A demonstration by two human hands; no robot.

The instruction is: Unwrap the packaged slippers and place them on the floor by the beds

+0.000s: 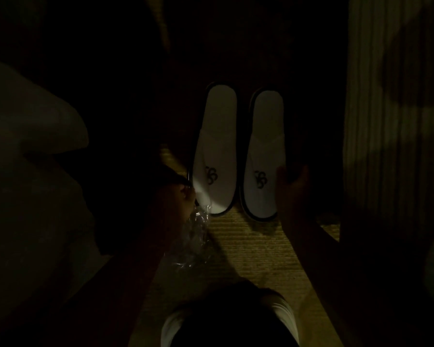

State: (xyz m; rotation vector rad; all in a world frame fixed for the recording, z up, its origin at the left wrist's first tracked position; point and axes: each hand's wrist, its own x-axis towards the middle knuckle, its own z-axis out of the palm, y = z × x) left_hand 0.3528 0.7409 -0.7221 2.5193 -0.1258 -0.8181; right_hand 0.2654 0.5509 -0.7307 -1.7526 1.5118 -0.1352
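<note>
Nearest the lens: one pale shoe (283,311), with a dark leg over most of it. The frame is very dim.

Slippers: two, white with dark trim, unwrapped. The left slipper (216,149) and the right slipper (263,154) lie flat on the ribbed carpet (248,246), side by side with a narrow gap between them. Their long axes are parallel and run straight away from the person. The toes, each with a dark logo, point toward the camera and the open heels point away.

Wrapper: one crumpled piece of clear plastic wrapper (193,236), just off the left slipper's toe.

Left hand (176,199): reaching forward and low at the left slipper's toe edge. It holds the wrapper, which hangs beneath it, though the fingers are too dark to make out singly.

Right hand (291,186): reaching forward at the right slipper's outer side. The thumb lies on the upper and the fingers are round the edge, pinching it.

Surroundings: pale bedding (23,146) at the left and a striped fabric panel (386,121) at the right, with the slippers between the two.
</note>
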